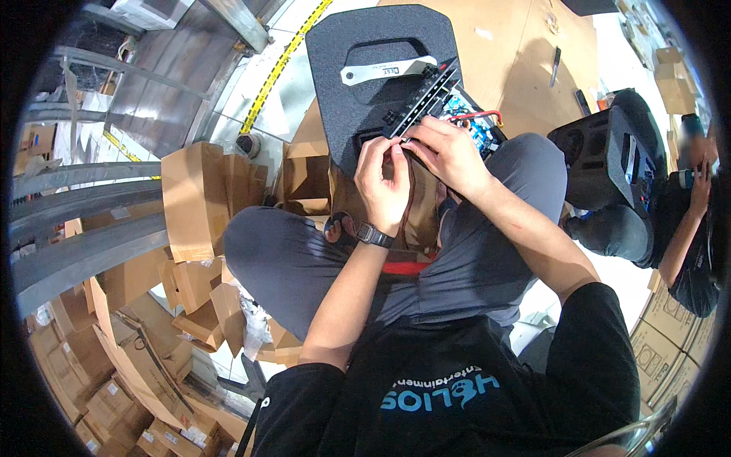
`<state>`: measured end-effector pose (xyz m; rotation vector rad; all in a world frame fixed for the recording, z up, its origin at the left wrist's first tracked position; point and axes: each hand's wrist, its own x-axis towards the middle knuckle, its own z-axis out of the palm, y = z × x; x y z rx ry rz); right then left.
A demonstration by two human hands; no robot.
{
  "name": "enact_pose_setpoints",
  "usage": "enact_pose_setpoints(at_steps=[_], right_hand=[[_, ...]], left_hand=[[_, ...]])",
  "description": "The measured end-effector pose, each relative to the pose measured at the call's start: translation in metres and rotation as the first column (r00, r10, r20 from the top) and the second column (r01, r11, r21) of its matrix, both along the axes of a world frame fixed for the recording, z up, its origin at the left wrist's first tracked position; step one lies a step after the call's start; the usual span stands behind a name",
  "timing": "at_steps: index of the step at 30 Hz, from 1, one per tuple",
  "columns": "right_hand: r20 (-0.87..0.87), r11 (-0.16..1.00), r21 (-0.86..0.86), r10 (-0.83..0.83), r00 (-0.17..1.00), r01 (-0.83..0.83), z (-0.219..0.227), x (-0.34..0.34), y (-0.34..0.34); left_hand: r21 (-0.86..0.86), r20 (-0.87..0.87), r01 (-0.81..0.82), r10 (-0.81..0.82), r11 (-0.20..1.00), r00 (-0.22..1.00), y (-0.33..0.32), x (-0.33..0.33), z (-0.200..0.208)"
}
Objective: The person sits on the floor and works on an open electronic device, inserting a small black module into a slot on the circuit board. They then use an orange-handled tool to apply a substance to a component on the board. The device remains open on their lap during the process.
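A: Hands?
B: Left hand and right hand meet at the near end of the black panel. Fingers on both drawn in close to the thumbs; can't tell what's pinched, too small.
A: Panel where?
B: Slanted, overlapping the right side of the black speaker cabinet in view. Blue circuit board just right of it, red cable along the board's top.
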<state>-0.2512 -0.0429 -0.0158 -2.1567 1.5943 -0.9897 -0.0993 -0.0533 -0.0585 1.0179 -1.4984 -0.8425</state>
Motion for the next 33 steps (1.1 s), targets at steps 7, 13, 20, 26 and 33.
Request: enact_pose_setpoints(at_steps=[7, 13, 20, 26, 33], right_hand=[[-0.026, 0.99, -0.14, -0.019, 0.999, 0.015, -0.002, -0.001, -0.002], [-0.128, 0.996, -0.092, -0.029, 0.991, 0.017, 0.0, -0.003, -0.004], [-0.135, 0.992, -0.129, -0.011, 0.991, -0.007, -0.001, -0.007, -0.006], [-0.116, 0.963, -0.249, -0.138, 0.984, 0.106, 0.004, -0.013, -0.006], [-0.259, 0.908, -0.314, -0.364, 0.895, 0.278, 0.026, -0.006, -0.01]], left_hand=[[0.002, -0.035, -0.026, 0.026, 1.0, 0.999, -0.005, 0.005, -0.007], [-0.017, -0.023, -0.033, 0.033, 0.999, 0.999, -0.005, 0.004, -0.007], [-0.047, -0.003, 0.03, -0.03, 0.998, 1.0, -0.008, 0.006, -0.006], [0.051, -0.145, 0.054, -0.046, 0.997, 0.988, -0.002, 0.001, -0.002], [-0.057, 0.034, -0.008, 0.009, 0.998, 0.999, -0.001, 0.003, -0.006]])
